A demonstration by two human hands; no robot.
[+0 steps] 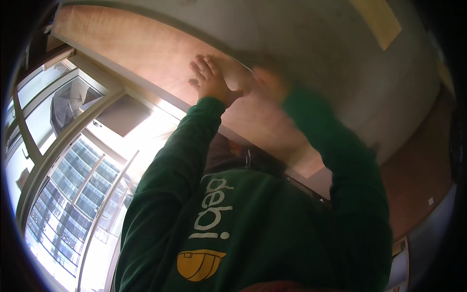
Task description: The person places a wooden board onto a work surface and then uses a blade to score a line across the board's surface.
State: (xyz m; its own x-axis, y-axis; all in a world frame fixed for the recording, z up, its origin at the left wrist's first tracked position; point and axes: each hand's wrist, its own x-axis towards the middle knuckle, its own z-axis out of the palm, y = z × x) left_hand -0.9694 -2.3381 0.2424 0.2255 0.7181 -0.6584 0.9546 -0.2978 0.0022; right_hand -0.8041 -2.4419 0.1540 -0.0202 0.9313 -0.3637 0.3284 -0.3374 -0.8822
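Observation:
My left hand [212, 80] lies with its fingers spread on a pale, reddish-tan wooden-looking board [141, 44]. Along the board's far side runs the curved edge of a broad grey sheet [350, 63]. At that edge, to the right of my left hand, is my right hand [271, 83], smeared by motion. Its fingers cannot be made out, nor whether they hold anything. A thin bright line follows the sheet's edge up to the right hand. Both arms are in green sleeves and reach forward over the board.
Light-coloured strip [382, 22] lies on the grey sheet at the far right. Bright windows [82, 180] with pale frames stand at the left, and a dark umbrella [68, 104] shows by them. A brown surface [413, 180] extends at the right, with a small white square [430, 200] on it.

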